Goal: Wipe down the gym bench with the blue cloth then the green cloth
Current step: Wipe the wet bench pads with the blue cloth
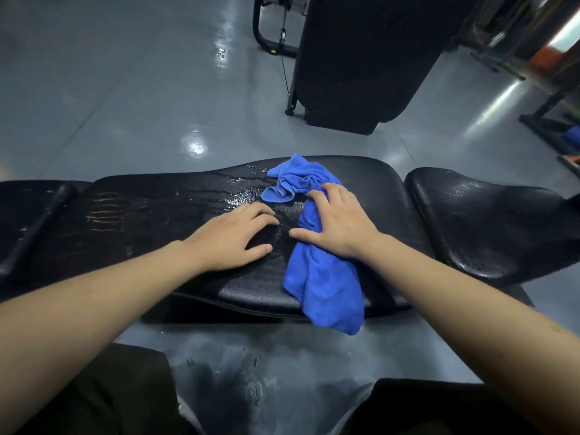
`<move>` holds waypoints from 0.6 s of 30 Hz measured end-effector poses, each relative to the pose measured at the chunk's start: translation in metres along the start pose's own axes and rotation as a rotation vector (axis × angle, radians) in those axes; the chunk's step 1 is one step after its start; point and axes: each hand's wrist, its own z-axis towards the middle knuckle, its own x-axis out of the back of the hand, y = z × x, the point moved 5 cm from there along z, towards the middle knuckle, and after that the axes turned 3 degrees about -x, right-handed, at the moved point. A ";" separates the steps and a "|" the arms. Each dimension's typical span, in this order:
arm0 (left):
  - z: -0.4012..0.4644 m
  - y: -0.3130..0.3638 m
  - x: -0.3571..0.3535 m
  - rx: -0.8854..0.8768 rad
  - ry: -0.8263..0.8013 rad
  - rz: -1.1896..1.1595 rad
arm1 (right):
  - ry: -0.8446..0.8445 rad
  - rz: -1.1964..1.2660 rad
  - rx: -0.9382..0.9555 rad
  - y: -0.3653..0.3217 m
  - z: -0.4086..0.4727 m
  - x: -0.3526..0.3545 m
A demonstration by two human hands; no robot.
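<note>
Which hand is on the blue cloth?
The right hand. It presses on the blue cloth, fingers curled over its bunched middle. The left hand rests on the bare, wet black bench pad beside it.

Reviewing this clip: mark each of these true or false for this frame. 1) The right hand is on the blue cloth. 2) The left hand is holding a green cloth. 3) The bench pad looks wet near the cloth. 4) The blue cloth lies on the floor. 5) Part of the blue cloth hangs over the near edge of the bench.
1) True: the right hand rests on the blue cloth, fingers bunching it.
2) False: the left hand rests on the bare bench pad and holds nothing; no green cloth is in view.
3) True: wet streaks shine on the pad to the left of the cloth.
4) False: it lies across the bench pad.
5) True: its lower end droops past the near edge.
</note>
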 end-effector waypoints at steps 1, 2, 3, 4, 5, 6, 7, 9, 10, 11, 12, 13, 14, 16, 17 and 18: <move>0.000 -0.001 0.000 -0.006 -0.001 -0.005 | -0.065 0.062 0.034 0.005 0.000 0.005; 0.000 -0.002 -0.001 -0.012 -0.003 -0.012 | -0.159 0.136 0.071 0.011 0.001 0.011; -0.001 -0.004 -0.001 -0.017 -0.007 -0.022 | -0.262 0.199 0.110 0.016 0.001 0.018; -0.002 -0.005 -0.002 -0.021 -0.016 -0.034 | -0.345 0.227 0.151 0.022 0.001 0.025; -0.002 -0.007 -0.002 -0.023 -0.025 -0.045 | -0.401 0.214 0.190 0.027 0.000 0.029; -0.003 -0.008 -0.003 -0.023 -0.033 -0.053 | -0.433 0.171 0.229 0.032 -0.002 0.032; -0.004 -0.009 -0.003 -0.022 -0.038 -0.058 | -0.454 0.110 0.274 0.033 -0.006 0.031; -0.004 -0.010 -0.003 -0.029 -0.037 -0.059 | -0.465 -0.011 0.356 0.027 -0.012 0.024; -0.003 -0.010 -0.002 -0.032 -0.034 -0.057 | -0.458 -0.044 0.375 0.022 -0.013 0.019; -0.002 -0.010 -0.001 -0.033 -0.032 -0.055 | -0.446 -0.058 0.381 0.017 -0.010 0.015; -0.001 -0.010 0.000 -0.032 -0.031 -0.055 | -0.429 -0.060 0.380 0.012 -0.003 0.012; 0.000 -0.010 0.000 -0.033 -0.029 -0.058 | -0.415 -0.060 0.376 0.008 0.006 0.010; 0.000 -0.010 0.000 -0.036 -0.027 -0.061 | -0.409 -0.062 0.365 0.005 0.016 0.008; -0.001 -0.011 -0.001 -0.038 -0.018 -0.060 | -0.430 -0.063 0.326 0.000 0.034 0.004; -0.001 -0.011 -0.001 -0.036 -0.014 -0.059 | -0.451 -0.061 0.300 -0.001 0.041 0.002; -0.002 -0.011 -0.001 -0.031 -0.009 -0.061 | -0.474 -0.056 0.273 -0.002 0.048 0.001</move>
